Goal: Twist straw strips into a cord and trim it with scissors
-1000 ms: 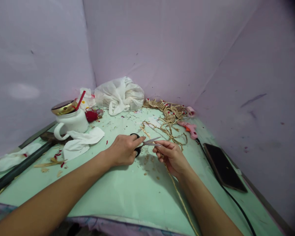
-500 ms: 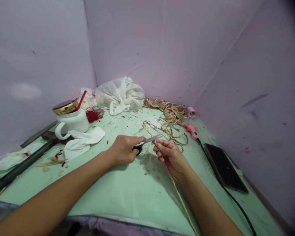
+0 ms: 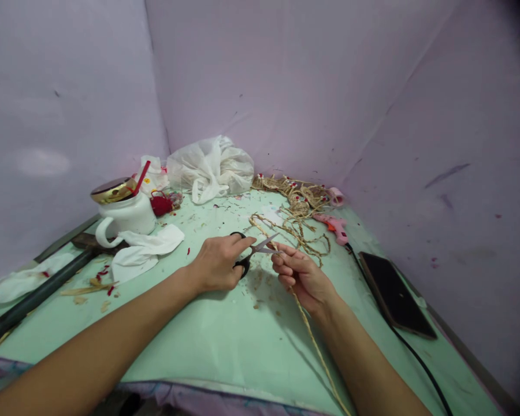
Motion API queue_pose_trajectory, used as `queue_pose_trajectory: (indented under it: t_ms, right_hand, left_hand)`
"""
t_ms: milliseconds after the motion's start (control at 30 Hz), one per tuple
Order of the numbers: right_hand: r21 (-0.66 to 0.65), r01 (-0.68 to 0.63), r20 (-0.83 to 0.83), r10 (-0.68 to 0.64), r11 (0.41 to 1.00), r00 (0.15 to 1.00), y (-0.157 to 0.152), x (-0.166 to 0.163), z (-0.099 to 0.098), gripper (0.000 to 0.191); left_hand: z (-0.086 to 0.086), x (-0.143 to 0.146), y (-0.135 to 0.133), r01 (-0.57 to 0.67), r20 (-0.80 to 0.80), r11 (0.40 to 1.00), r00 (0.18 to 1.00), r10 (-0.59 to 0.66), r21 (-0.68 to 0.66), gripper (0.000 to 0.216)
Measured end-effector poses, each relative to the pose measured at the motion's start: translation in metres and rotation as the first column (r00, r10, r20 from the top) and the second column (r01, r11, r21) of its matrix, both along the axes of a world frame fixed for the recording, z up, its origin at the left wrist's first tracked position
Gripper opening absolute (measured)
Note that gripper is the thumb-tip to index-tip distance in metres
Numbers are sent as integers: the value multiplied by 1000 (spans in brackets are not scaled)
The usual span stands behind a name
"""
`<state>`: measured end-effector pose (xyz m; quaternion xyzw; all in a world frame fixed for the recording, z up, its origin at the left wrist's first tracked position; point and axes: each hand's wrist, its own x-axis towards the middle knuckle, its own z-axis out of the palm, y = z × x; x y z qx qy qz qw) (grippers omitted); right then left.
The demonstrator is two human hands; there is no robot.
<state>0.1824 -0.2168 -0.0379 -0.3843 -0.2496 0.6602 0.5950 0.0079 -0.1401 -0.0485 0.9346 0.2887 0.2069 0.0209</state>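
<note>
My left hand is closed round the black handles of a pair of scissors. Their blades stand apart and point right, the tips beside my right fingers. My right hand pinches a braided straw cord between thumb and fingers. From that hand the cord runs down past the table's near edge, and a further stretch loops away behind it. Loose braided cord lies tangled on the table beyond my hands. Whether a blade touches the cord is hard to make out.
A pink glue gun and a phone lie on the right, a black cable beside them. Woven pieces with red bits and a plastic bag are at the back. On the left stand a white mug and a hammer.
The scissors have opened: their blades and handle loops have spread apart in my left hand. My right hand keeps its pinch on the cord, almost in the same place.
</note>
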Motion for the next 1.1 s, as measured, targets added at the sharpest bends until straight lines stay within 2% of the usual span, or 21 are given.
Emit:
queue_pose_trajectory:
  t_ms: [133, 533, 667, 833, 967, 1100]
  right_hand:
    - [4, -11, -9, 12, 1000, 1000, -1, -1, 2, 25]
    - [44, 32, 125, -38, 999, 991, -2, -8, 0, 25]
    - [71, 83, 204, -96, 994, 974, -4, -11, 3, 26]
    - [108, 70, 243, -95, 992, 965, -3, -12, 2, 16]
    - [101, 61, 199, -80, 993, 977, -3, -10, 0, 20]
    - [85, 65, 182, -79, 994, 980, -3, -9, 0, 27]
  left_hand:
    - [1, 1, 1, -15, -55, 997, 998, 19, 70, 53]
    - [-3, 0, -1, -25, -90, 992, 995, 36, 127, 57]
    - [-4, 0, 0, -12, -89, 993, 996, 22, 113, 58]
    - [-3, -1, -2, 4, -54, 1000, 999, -3, 23, 54]
    - [1, 0, -4, 37, 83, 992, 996, -27, -121, 45]
    - [-2, 3, 0, -19, 299, 953, 947, 114, -303, 34]
